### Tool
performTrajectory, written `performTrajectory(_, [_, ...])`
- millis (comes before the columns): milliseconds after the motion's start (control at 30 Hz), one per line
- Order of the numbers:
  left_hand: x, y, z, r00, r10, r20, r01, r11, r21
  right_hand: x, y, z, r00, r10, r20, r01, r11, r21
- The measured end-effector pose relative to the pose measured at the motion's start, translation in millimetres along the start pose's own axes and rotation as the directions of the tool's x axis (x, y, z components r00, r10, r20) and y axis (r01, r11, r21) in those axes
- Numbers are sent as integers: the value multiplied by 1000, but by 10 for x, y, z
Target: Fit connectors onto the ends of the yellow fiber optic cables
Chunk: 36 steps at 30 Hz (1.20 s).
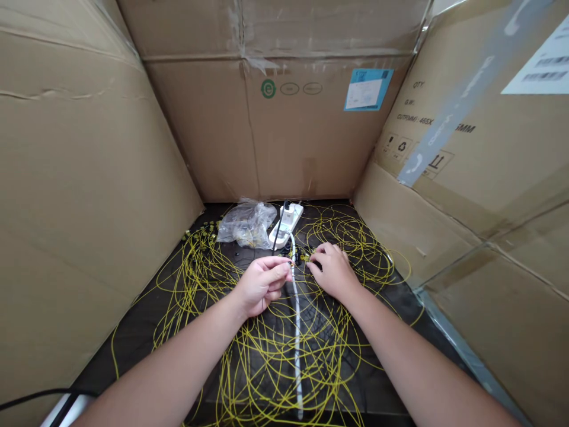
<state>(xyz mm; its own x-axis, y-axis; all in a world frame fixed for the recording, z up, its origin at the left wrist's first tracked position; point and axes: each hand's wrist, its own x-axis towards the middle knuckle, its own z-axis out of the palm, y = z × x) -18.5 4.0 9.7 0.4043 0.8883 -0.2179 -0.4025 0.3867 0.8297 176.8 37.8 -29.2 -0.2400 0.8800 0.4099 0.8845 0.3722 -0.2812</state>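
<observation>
My left hand is closed in a pinch, its fingertips meeting near a thin yellow fibre cable. My right hand lies knuckles up with curled fingers, its tips at a small yellow and black connector. Between the two hands runs a white cable toward me from a white power strip. Loops of thin yellow fibre cable cover the dark table surface under both forearms.
A crumpled clear plastic bag with small yellow parts lies left of the power strip. Tall cardboard boxes wall the work area on the left, back and right. A black cord crosses the near left corner.
</observation>
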Motion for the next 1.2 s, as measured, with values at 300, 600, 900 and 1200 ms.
performTrajectory(300, [-2, -39, 36, 987, 113, -111, -98, 987, 129, -88, -204, -323, 952, 26, -305, 142, 846, 514])
performTrajectory(600, [18, -100, 36, 958, 269, -97, -238, 939, 248, -171, -452, -317, 963, 135, 232, -236, 9, 972])
performTrajectory(900, [34, -136, -2, 944, 324, -60, -290, 903, 316, -186, -438, -256, 952, 144, 270, -261, -81, 962])
performTrajectory(1200, [30, -125, -5, 937, 349, -10, -319, 866, 385, -173, -451, -251, 972, 139, 188, -199, 71, 977])
